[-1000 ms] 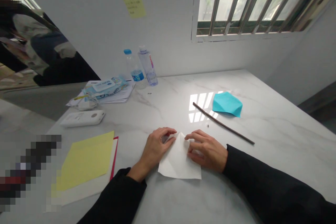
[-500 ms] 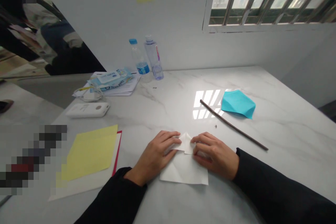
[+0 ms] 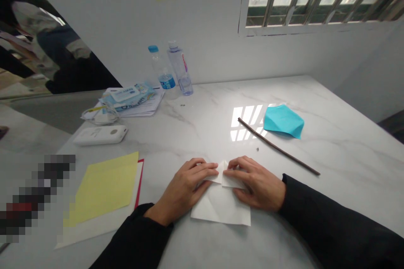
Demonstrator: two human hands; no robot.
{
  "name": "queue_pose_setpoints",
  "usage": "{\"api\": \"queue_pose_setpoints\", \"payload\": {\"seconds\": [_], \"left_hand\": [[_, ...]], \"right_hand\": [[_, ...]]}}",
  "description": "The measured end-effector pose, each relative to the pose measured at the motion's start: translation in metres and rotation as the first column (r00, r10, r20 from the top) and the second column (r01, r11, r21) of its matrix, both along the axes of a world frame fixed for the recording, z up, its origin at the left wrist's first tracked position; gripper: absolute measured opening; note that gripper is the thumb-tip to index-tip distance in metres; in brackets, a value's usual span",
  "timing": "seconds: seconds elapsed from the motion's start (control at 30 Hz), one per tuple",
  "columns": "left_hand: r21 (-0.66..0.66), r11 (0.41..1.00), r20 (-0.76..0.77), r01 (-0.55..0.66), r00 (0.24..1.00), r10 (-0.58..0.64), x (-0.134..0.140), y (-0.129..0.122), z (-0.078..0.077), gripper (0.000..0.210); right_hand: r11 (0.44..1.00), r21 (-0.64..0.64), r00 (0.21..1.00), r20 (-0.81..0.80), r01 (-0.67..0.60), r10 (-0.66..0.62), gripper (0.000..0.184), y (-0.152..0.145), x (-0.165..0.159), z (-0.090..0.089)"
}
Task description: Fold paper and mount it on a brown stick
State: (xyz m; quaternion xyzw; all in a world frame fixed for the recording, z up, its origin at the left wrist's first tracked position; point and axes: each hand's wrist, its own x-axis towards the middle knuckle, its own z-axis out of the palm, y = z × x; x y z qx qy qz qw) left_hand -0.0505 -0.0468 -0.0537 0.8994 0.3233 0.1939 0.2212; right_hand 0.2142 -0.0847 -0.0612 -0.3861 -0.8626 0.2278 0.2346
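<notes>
A white sheet of paper lies in front of me, its top two corners folded inward to a point with the flaps meeting near the middle. My left hand presses on the left flap, fingertips near the centre line and thumb along the flap's lower edge. On the right flap rests my right hand, its fingers bent over the crease and its thumb lower down on the sheet. Both hands hold the paper against the table. Parts of the flaps are hidden under the fingers.
Yellow paper lies on white and red sheets at left. Behind are a white power bank, a cable, a wipes pack and two bottles. A dark stick and turquoise paper lie at right. A person sits far left.
My right hand's fingers have slid left across the right flap toward the centre fold, and that flap shows spread flatter. The left hand stays about where it was. The view has shifted slightly.
</notes>
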Motion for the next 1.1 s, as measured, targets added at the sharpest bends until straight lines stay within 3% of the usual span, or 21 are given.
{"api": "queue_pose_setpoints", "payload": {"seconds": [0.63,0.83,1.1], "left_hand": [[-0.049,0.998,-0.032,0.035,0.999,-0.037,-0.004,0.0006,0.0042,0.029],[-0.064,0.997,-0.025,0.036,0.999,-0.037,-0.0041,0.0,0.0054,0.027],[-0.101,0.994,-0.02,0.043,0.999,-0.046,-0.005,0.0008,0.0056,0.034]], "right_hand": [[0.995,0.103,1.0,0.025,-0.013,0.011,0.042,-0.0019,0.0041,-0.0089],[0.998,0.065,1.0,-0.009,-0.002,0.002,0.054,-0.0023,0.0042,-0.0094],[0.996,0.079,0.998,0.06,-0.035,0.031,0.05,-0.0014,0.0057,-0.0078]]}}
